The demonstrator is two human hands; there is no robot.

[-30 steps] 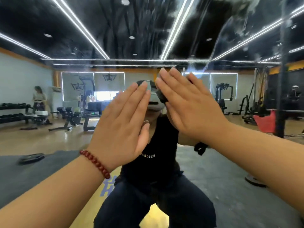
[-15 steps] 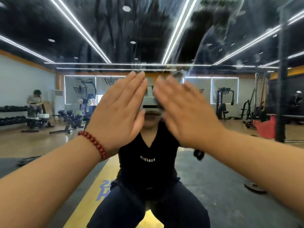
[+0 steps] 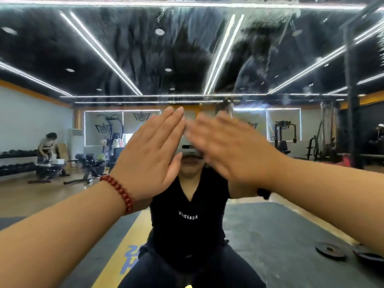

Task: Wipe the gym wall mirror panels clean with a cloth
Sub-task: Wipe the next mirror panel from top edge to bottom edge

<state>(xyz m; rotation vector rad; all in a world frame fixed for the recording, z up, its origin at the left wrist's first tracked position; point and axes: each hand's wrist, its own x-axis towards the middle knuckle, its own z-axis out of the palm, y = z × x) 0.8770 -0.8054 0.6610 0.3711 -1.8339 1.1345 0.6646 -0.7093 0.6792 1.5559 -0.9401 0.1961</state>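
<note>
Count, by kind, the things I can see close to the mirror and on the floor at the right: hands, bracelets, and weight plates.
Hands: 2, the left hand and the right hand, both flat with straight fingers
Red bead bracelet: 1, on the left wrist
Weight plates: 2, one whole, one partly behind the right arm
Total: 5
No cloth is visible.

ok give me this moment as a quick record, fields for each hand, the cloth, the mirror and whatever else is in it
left hand: left hand raised toward the mirror, fingers straight and together, holds nothing
right hand: right hand raised beside it, fingers straight, motion-blurred, holds nothing
cloth: none visible
mirror: mirror fills the view, streaks and smears across its upper part
wrist: red bead bracelet on the left wrist
reflection: crouching person in a black top, gym benches, weight plates on the floor
</note>
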